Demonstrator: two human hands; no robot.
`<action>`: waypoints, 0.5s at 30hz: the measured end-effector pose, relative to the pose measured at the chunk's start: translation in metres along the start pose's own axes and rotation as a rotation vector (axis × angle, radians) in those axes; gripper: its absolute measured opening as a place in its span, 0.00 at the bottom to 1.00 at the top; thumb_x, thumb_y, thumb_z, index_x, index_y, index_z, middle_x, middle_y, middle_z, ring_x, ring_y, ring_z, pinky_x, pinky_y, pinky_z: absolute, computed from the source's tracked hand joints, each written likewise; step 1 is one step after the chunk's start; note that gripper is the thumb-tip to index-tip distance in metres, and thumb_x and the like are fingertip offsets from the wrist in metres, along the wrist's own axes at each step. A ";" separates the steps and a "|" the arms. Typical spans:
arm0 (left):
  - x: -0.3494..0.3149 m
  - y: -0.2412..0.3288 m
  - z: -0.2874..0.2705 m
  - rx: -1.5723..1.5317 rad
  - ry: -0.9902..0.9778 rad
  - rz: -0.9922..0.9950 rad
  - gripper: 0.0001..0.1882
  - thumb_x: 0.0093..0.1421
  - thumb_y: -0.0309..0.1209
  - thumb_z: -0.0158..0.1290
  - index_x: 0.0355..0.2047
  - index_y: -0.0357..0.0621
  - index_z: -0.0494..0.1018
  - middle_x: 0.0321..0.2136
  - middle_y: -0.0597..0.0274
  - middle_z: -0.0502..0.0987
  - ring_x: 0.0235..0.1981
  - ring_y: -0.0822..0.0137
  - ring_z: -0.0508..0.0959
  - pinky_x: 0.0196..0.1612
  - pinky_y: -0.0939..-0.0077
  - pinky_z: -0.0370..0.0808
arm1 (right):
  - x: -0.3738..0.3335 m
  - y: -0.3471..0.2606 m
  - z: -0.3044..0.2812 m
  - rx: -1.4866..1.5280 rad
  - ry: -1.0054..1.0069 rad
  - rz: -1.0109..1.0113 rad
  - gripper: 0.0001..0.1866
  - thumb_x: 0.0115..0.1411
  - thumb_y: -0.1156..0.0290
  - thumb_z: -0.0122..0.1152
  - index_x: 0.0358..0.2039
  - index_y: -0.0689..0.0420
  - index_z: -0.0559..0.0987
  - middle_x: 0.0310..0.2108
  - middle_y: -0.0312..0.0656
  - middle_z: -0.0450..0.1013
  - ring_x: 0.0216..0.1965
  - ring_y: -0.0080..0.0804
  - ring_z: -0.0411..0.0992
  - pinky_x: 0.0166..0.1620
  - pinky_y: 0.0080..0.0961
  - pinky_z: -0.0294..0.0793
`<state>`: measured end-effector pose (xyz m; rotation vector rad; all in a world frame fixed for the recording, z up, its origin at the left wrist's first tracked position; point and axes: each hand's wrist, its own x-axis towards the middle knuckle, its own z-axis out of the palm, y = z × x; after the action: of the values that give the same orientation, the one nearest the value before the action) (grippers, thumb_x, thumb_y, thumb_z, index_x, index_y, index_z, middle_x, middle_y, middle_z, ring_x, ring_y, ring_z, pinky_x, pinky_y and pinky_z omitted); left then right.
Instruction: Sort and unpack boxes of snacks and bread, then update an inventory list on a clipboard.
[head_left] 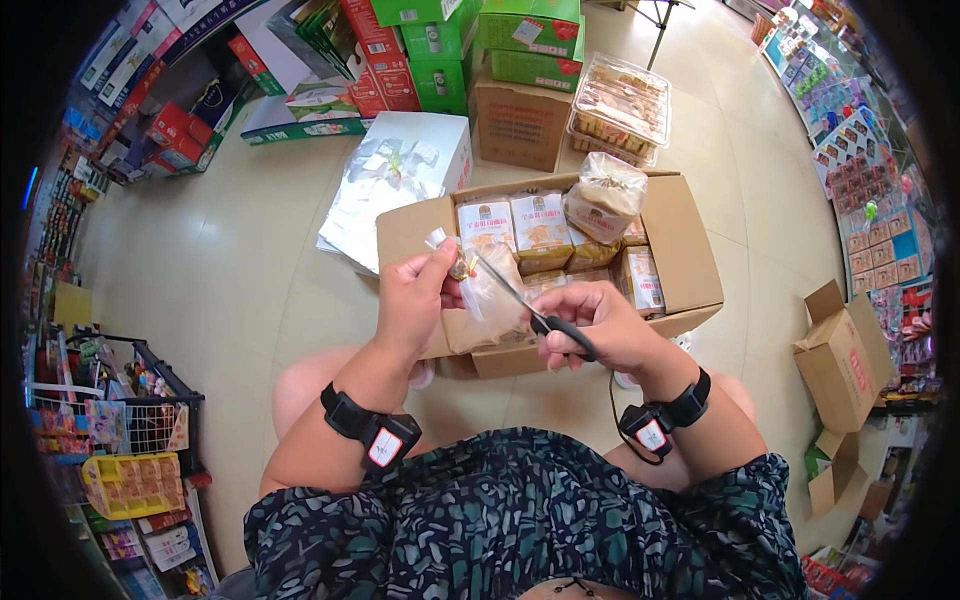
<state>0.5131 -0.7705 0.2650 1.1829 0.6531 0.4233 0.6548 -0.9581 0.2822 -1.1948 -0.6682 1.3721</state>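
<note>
The open cardboard box [680, 247] stands on the floor, packed with white-and-gold printed packages [540, 229]; a clear-wrapped package [606, 198] sits up at its far right corner. The clear plastic bag [490, 297], smaller than the box, looks soft and crumpled, its top gathered into a neck with a shiny gold tie [463, 266]. The scissors [568, 336] have black handles and slim metal blades. The left hand [425, 285] is nearly closed, thumb and fingers pinching the bag's neck; the right hand [603, 326] is curled around the scissors' handles. The bag hangs from the left hand's fingertips, between both hands, above the box's near left corner, with the blades slanting across it toward the tie; whether they touch it, I cannot tell.
</note>
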 end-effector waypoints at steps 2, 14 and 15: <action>0.000 0.004 0.000 0.015 0.025 0.011 0.18 0.62 0.38 0.50 0.22 0.38 0.74 0.18 0.64 0.73 0.17 0.76 0.71 0.21 0.80 0.72 | 0.001 0.003 0.007 -0.042 0.021 0.025 0.18 0.54 0.66 0.64 0.42 0.60 0.76 0.22 0.34 0.74 0.21 0.19 0.74 0.20 0.11 0.69; -0.001 0.004 0.000 0.075 0.055 0.065 0.19 0.61 0.39 0.51 0.20 0.37 0.73 0.15 0.64 0.71 0.16 0.75 0.71 0.21 0.81 0.72 | 0.003 0.005 0.013 -0.028 -0.073 0.104 0.16 0.55 0.61 0.63 0.38 0.60 0.76 0.19 0.36 0.74 0.19 0.18 0.73 0.16 0.10 0.64; 0.000 0.002 -0.002 0.081 0.044 0.078 0.19 0.61 0.41 0.51 0.21 0.37 0.74 0.15 0.64 0.71 0.16 0.75 0.72 0.21 0.81 0.73 | 0.003 0.005 0.013 -0.029 -0.074 0.104 0.16 0.55 0.61 0.63 0.38 0.60 0.76 0.19 0.36 0.74 0.19 0.18 0.73 0.16 0.10 0.64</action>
<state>0.5116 -0.7688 0.2662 1.2817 0.6689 0.4941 0.6417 -0.9532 0.2814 -1.2206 -0.6876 1.5046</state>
